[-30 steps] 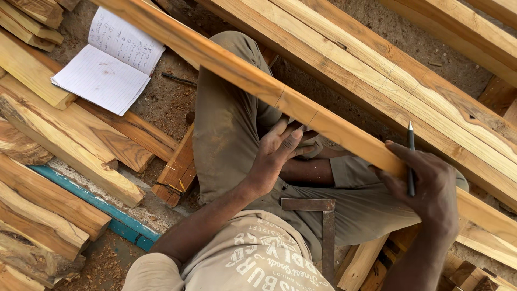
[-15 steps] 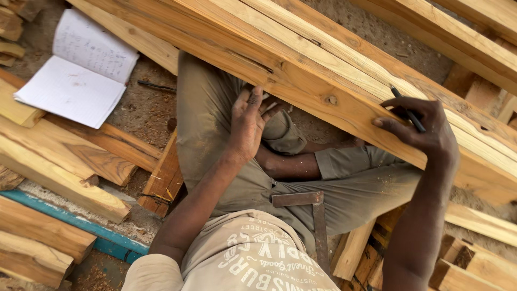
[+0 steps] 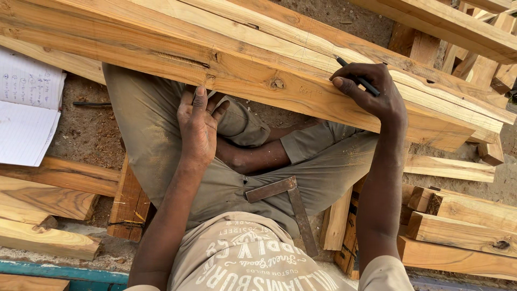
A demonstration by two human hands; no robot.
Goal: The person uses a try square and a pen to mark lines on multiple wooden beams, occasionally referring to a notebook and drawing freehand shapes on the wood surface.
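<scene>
A long wooden beam [image 3: 253, 75] lies across my lap, running from upper left to lower right. My left hand [image 3: 198, 126] grips its near underside, fingers curled up against the wood. My right hand [image 3: 371, 91] rests on the beam's near edge further right and pinches a dark pencil [image 3: 358, 80] that points up and left. A metal try square [image 3: 288, 205] lies on my lap between my arms. Faint pencil marks show on the beam's face beside my right thumb.
An open notebook [image 3: 27, 116] lies on the sandy ground at left. More planks [image 3: 344, 37] lie beyond the beam. Short timber pieces are stacked at lower left [image 3: 48, 215] and lower right [image 3: 463, 231]. A blue strip [image 3: 59, 269] runs along the bottom left.
The beam has turned and come closer across my lap. My left hand slid from its top face to its underside. My right hand moved up along the beam with the pencil.
</scene>
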